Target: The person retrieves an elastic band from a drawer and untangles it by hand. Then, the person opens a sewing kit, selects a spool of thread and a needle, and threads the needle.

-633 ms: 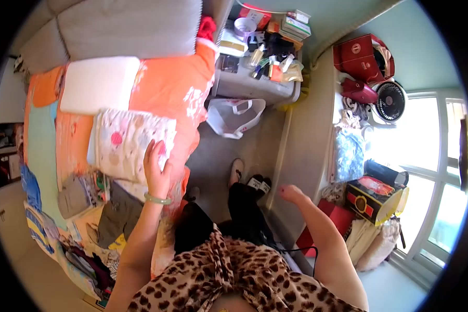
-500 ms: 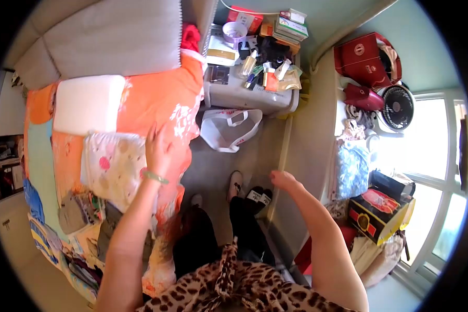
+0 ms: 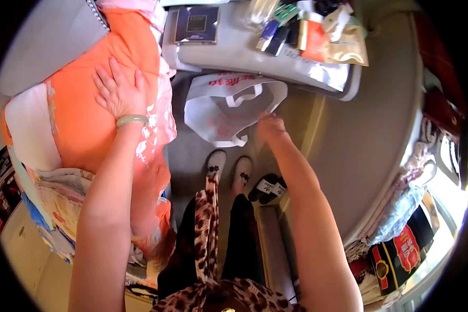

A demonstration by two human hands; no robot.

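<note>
Fingers spread and palm down, the left hand (image 3: 120,93) presses on the bed's orange cover (image 3: 83,132) with nothing gripped. Half curled, the right hand (image 3: 272,127) is at the right rim of the white bag (image 3: 205,112); I cannot tell whether it pinches the rim or only comes close to it.

Largest is the bed, its orange cover reaching the right edge, where a pale pink border shows; the left hand lies nearer that edge than the white pillow (image 3: 34,127) does. Next comes the grey nightstand (image 3: 234,57), past the bed's right edge. On the floor just before its front edge stands the bag, mouth up. Black slippers (image 3: 267,189) lie side by side on the floor, nearer the person and to the right of the worn shoes (image 3: 215,162). A gold pouch (image 3: 349,48) is near the nightstand's front right corner, a dark box (image 3: 196,25) toward its left edge. Smallest, a bangle (image 3: 132,119) circles the left wrist.
</note>
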